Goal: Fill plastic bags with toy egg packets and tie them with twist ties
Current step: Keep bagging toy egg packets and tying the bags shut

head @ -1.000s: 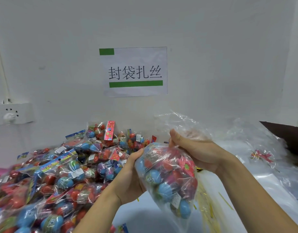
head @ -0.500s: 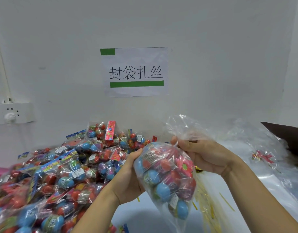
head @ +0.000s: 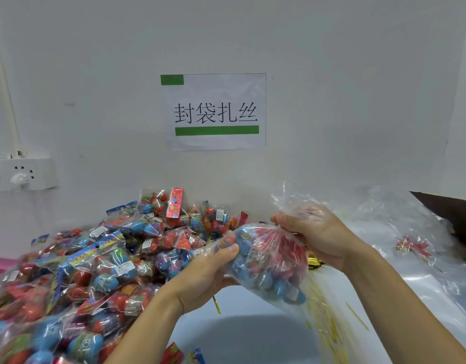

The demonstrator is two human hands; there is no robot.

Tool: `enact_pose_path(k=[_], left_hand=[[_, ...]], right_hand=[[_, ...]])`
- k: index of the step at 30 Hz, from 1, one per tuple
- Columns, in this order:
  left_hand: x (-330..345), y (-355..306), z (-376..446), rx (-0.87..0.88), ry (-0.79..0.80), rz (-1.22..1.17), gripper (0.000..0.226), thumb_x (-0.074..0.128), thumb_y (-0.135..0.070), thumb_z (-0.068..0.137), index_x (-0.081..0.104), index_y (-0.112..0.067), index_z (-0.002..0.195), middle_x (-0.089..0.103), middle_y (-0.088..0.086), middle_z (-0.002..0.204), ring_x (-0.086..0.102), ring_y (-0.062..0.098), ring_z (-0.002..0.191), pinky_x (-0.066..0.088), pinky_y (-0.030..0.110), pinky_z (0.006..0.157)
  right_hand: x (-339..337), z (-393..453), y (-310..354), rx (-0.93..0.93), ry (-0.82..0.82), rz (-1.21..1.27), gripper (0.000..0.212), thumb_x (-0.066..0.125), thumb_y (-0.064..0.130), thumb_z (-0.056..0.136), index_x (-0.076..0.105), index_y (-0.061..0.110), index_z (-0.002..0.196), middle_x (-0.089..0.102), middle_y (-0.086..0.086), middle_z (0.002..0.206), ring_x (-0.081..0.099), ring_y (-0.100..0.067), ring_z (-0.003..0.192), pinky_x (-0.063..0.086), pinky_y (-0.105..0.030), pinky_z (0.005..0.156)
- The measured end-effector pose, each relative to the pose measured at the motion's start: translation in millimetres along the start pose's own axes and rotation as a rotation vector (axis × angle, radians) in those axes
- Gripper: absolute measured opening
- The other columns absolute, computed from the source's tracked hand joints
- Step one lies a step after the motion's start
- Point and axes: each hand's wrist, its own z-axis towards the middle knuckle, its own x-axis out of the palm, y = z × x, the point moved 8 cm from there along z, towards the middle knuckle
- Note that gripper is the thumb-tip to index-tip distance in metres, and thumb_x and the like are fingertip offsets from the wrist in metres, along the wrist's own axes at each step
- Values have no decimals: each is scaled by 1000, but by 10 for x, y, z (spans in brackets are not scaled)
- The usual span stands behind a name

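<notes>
A clear plastic bag stuffed with blue and red toy egg packets hangs in front of me, blurred by motion. My right hand grips its gathered neck, and the loose top of the bag fans out above the fist. My left hand holds the bag's left side from below, thumb on top. A big heap of toy egg packets fills the left of the table. Gold twist ties lie scattered on the table under the bag.
A stack of empty clear bags lies on the table at the right, with a dark box behind it. A paper sign hangs on the white wall, and a power socket sits at the left.
The bag has tilted and turned, its body swinging left and up. My right hand has closed tighter on the neck. My left hand has shifted lower under the bag.
</notes>
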Motion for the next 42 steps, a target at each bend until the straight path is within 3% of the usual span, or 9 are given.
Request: enact_pose_path(k=[5, 11, 15, 20, 23, 28, 33, 38, 42], left_hand=[[-48, 14, -12, -15, -9, 122, 49, 61, -26, 92, 54, -16, 140, 64, 14, 132, 61, 34, 123, 47, 49, 107], [-60, -6, -39, -16, 12, 373, 38, 64, -13, 97, 65, -28, 131, 70, 2, 125, 64, 22, 118, 52, 39, 102], [-62, -48, -21, -63, 21, 548, 40, 69, -7, 91, 66, -24, 128, 73, -2, 118, 67, 15, 111, 54, 39, 99], [-78, -245, -10, -85, 4, 889, 79, 69, -64, 79, 44, -33, 148, 46, -22, 146, 47, -3, 131, 37, 29, 113], [117, -372, 31, 25, -61, 827, 74, 58, -77, 75, 53, -40, 138, 52, -25, 140, 51, -5, 125, 42, 30, 107], [244, -409, 82, 207, -174, 551, 12, 62, -41, 96, 73, -39, 100, 75, -10, 103, 69, 9, 99, 55, 25, 84], [99, -447, 65, 237, -323, 381, 30, 69, -17, 93, 75, -33, 68, 72, -14, 72, 65, -1, 67, 47, 10, 60], [-123, -502, -3, 231, -511, 244, 21, 68, -18, 94, 76, 0, 85, 75, 20, 85, 72, 36, 83, 61, 43, 74], [-189, -461, -1, 169, -563, 232, 21, 70, -15, 92, 75, 2, 81, 74, 23, 85, 73, 33, 79, 61, 40, 70]], right_hand=[[-28, 18, -32, -24, -97, -160, 19, 83, 36, 65, 75, 19, 69, 74, -3, 78, 73, -25, 85, 57, -39, 78], [-113, 46, -101, 31, -194, -227, 31, 85, 13, 76, 70, -11, 89, 70, -21, 86, 68, -32, 82, 55, -53, 81], [-26, 32, -135, 37, -209, -345, 22, 89, 19, 72, 77, 6, 86, 77, -12, 86, 73, -33, 90, 56, -49, 87], [109, 50, -225, 50, -205, -405, 14, 88, 21, 75, 77, 14, 81, 73, 7, 67, 65, -12, 65, 48, -19, 57], [193, 60, -264, 49, -203, -444, 13, 87, 22, 77, 77, 15, 72, 74, -4, 69, 61, -8, 59, 48, -22, 54], [319, 65, -302, 44, -165, -468, 15, 82, 17, 82, 78, 23, 69, 74, 3, 66, 64, -8, 61, 48, -24, 55], [459, 53, -300, 25, -91, -431, 29, 80, 14, 83, 71, 23, 57, 61, 11, 52, 51, -7, 50, 40, -23, 51], [684, 6, -300, -3, 7, -351, 7, 80, 11, 83, 80, 15, 78, 72, 10, 64, 59, 2, 55, 42, -12, 57], [677, 12, -412, 40, 32, -426, 14, 79, 15, 85, 77, 16, 71, 65, 10, 55, 49, -2, 49, 39, -16, 52]])
